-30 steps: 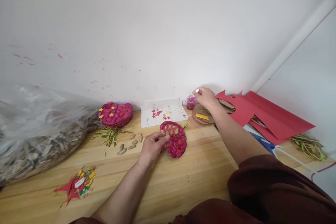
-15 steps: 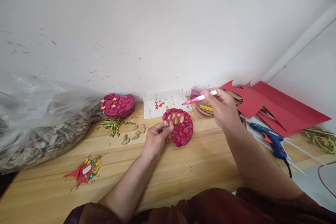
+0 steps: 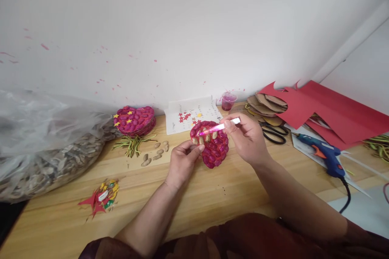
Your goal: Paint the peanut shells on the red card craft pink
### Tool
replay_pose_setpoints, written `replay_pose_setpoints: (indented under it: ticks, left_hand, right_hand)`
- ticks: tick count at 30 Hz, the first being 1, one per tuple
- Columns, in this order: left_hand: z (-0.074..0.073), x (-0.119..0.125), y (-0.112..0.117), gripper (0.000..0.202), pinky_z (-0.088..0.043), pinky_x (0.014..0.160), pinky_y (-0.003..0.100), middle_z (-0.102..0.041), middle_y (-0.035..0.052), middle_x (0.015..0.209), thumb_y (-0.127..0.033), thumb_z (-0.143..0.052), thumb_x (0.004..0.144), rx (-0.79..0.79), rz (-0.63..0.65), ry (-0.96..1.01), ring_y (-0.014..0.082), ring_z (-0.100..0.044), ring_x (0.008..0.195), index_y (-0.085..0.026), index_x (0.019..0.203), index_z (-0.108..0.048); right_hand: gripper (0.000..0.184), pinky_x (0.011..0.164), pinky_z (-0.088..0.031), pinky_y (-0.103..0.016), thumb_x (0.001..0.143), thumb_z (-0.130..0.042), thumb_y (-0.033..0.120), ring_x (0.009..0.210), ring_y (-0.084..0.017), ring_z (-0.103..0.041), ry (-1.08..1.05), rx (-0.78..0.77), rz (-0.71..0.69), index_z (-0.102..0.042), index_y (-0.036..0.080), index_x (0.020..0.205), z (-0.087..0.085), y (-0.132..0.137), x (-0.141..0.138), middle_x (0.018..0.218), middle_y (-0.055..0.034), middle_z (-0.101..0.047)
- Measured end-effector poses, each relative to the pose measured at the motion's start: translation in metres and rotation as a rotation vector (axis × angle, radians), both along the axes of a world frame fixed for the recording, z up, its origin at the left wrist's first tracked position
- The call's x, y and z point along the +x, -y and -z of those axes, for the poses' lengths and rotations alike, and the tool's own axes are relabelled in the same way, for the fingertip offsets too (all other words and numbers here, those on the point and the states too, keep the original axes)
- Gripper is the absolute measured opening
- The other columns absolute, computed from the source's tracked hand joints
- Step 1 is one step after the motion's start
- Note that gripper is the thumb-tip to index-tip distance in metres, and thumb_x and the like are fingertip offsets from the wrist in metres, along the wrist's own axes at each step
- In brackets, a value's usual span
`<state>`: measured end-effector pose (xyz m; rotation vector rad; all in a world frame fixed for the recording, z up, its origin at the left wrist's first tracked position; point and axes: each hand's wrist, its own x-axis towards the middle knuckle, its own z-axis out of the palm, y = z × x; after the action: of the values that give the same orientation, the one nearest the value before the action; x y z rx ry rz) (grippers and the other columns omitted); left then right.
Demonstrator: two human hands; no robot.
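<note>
My left hand pinches the left edge of a heart-shaped piece covered in peanuts, most painted magenta and several near the top still bare tan. My right hand is closed around a white paintbrush, its pink-stained tip lying over the bare peanuts on the piece. Left of my left hand, several loose peanuts lie on the wooden table. Beyond them stands a stack of finished-looking magenta peanut hearts with small yellow stars on top.
A plastic bag of peanuts fills the left side. Behind the piece lie a paper sheet with red stars and a cup of magenta paint. At right are black scissors, cardboard pieces, red paper and a blue glue gun.
My right hand has moved left and down, bringing the paintbrush onto the peanuts. The paint cup and scissors are now uncovered. My left hand keeps its hold.
</note>
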<state>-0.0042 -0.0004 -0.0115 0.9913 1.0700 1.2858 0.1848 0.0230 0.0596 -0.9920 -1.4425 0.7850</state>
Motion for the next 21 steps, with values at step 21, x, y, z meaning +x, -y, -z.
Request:
replay_pose_setpoints:
  ticks: [21]
  left_hand:
    - [-0.0041, 0.0012, 0.0019, 0.037, -0.033, 0.055, 0.023, -0.050, -0.0045, 0.057, -0.045, -0.091, 0.072, 0.014, -0.012, -0.059, 0.0094, -0.038, 0.056, -0.016, 0.064, -0.069]
  right_hand:
    - [0.028, 0.054, -0.042, -0.026, 0.093, -0.070, 0.051, 0.062, -0.014, -0.055, 0.029, 0.036, 0.098, -0.073, 0.023, 0.089, 0.0084, -0.0049, 0.0008, 0.070, 0.0003, -0.064]
